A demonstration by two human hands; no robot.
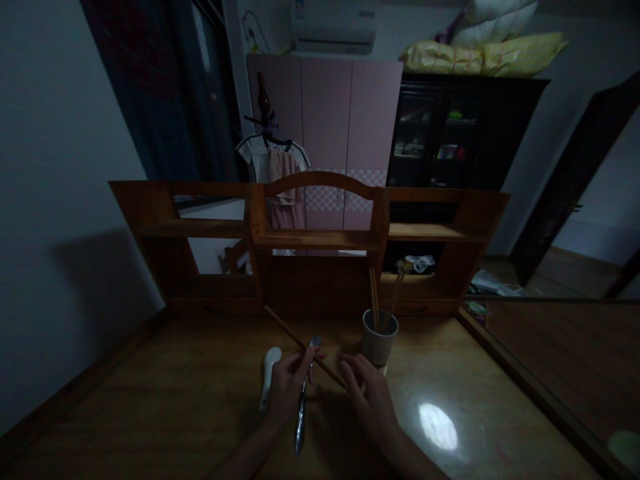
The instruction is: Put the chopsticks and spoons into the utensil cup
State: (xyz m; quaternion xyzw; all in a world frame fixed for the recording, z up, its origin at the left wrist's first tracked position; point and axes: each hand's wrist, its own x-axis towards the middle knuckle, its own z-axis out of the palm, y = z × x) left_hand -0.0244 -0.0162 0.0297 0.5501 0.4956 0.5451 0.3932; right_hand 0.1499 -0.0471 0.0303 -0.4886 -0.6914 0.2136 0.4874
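My left hand (289,388) is closed around a metal spoon (302,412), whose handle points toward me. My right hand (367,393) pinches one end of a wooden chopstick (300,341), which slants up to the left over the desk. A white ceramic spoon (269,375) lies on the desk (165,400) just left of my left hand. A pale cup (379,340) stands right behind my right hand, with a few chopsticks (374,297) standing in it.
A wooden shelf unit (315,240) runs across the back of the desk. Behind it are a pink wardrobe (345,120), hanging clothes (273,167) and a dark cabinet (450,133). A light glare (438,425) shows on the desk at right.
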